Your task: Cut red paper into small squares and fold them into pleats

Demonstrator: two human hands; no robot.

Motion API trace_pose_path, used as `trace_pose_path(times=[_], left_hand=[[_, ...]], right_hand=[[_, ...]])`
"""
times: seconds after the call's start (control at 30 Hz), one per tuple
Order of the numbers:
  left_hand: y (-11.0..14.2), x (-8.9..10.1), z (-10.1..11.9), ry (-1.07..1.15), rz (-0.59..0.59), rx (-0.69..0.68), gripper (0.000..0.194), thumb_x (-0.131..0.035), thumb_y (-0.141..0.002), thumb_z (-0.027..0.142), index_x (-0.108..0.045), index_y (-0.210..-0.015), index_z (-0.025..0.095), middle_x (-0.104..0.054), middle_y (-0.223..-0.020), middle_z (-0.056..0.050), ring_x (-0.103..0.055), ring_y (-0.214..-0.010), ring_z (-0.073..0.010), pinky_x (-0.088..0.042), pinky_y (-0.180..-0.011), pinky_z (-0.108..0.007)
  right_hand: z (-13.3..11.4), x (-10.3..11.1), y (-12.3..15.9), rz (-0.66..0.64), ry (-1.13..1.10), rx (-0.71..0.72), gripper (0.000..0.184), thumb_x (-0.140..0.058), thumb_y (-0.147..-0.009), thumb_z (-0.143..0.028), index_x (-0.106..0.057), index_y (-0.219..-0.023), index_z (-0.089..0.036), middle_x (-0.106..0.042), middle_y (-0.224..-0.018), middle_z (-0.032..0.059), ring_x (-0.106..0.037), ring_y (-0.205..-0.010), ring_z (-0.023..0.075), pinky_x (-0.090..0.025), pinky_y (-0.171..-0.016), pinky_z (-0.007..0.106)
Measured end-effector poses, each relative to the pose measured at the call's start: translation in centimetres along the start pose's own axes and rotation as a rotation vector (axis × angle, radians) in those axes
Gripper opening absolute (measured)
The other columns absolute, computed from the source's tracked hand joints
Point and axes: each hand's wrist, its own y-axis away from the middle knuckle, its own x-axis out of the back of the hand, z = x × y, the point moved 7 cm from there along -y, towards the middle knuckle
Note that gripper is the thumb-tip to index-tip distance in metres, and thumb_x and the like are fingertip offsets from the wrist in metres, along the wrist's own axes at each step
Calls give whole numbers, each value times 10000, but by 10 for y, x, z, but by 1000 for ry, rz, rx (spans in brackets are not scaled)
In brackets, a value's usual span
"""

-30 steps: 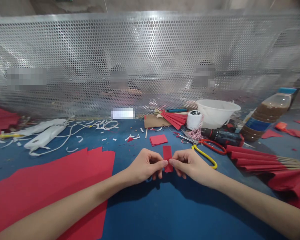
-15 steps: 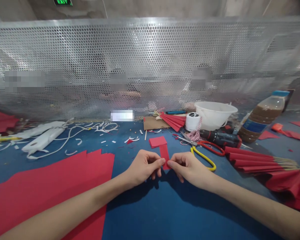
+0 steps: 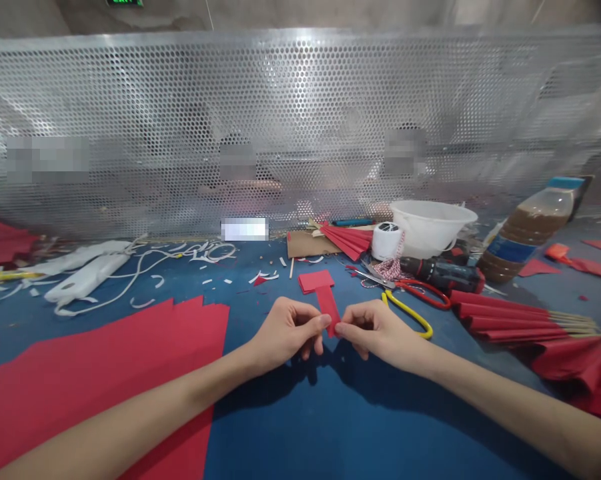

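Observation:
A narrow red paper strip [image 3: 327,307] is pinched at its near end between my two hands. My left hand [image 3: 296,330] has thumb and fingers closed on the strip's left edge. On the right edge, my right hand [image 3: 370,331] holds it the same way. The strip's far end meets a small stack of red paper pieces [image 3: 316,281] lying on the blue table. To the left, large red paper sheets [image 3: 105,373] lie fanned out, partly under my left forearm. Scissors with red and yellow handles [image 3: 405,307] lie just beyond my right hand.
Pleated red paper [image 3: 510,320] lies at right, near a cordless drill [image 3: 443,275], a bottle of brown liquid [image 3: 527,230], a white bucket [image 3: 433,227] and a string spool [image 3: 386,241]. A white power strip [image 3: 87,277] with cords is at left. A perforated metal panel [image 3: 300,120] stands behind.
The strip's near end has shifted slightly, and its far end now sits a little further left against the small stack. Both hands keep their pinch in nearly the same place.

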Motion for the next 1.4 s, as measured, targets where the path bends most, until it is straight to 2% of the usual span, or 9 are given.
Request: trace_pose_path(times=[0.13,0.4,0.63,0.83,1.03,1.23,1.4], left_hand=[[1,-1,0,-11,-15,-8,442,-644,-885,492,-655,-649,119,-643,-537,-12,-488,-377,-47,-361,-392,-146],[1,-1,-4,5,-37,28,396,-680,-869,447,-639,-640,126,-627,-502,-11,-491,-369,-64,-373,-405,-172],[0,0,-3,-17,-8,23,343,-681,-869,395,-667,-665,120,-611,-502,1,-492,-386,-65,-386,-419,-177],[-2,1,-7,22,7,45,269,-721,-829,361,-707,-721,115,-616,-514,7,-499,-395,-68,-396,-416,-179],[-2,1,-5,14,-5,30,278,-716,-830,360,-702,-695,117,-620,-513,5,-501,-396,-66,-392,-421,-179],[-2,2,-6,8,-3,36,297,-712,-833,386,-686,-696,124,-628,-521,3,-497,-396,-64,-375,-409,-173],[-4,1,-8,39,-35,62,312,-721,-818,401,-680,-680,124,-636,-524,-5,-512,-403,-69,-392,-420,-177]], right_hand=[[-5,-1,2,-34,-35,32,323,-613,-931,-400,-639,-730,-148,-541,-521,-38,-475,-477,87,-334,-482,204],[-1,-2,0,-30,-27,-5,354,-647,-904,-434,-592,-686,-160,-535,-489,-43,-444,-438,80,-288,-450,210],[-1,0,0,-63,-1,4,327,-614,-923,-407,-628,-715,-155,-572,-509,-26,-496,-469,101,-353,-481,213],[-6,0,0,-80,12,15,312,-605,-930,-387,-669,-744,-144,-571,-510,-25,-494,-471,98,-335,-475,210],[-4,0,0,-80,-2,-7,341,-624,-912,-439,-662,-735,-151,-566,-508,-27,-499,-469,105,-346,-480,216],[-8,-1,0,-152,15,-11,382,-595,-932,-465,-656,-718,-155,-594,-516,-14,-494,-482,113,-336,-505,232],[-6,-1,0,-143,9,-8,368,-610,-923,-475,-664,-749,-155,-586,-499,-26,-463,-462,106,-325,-489,227]])
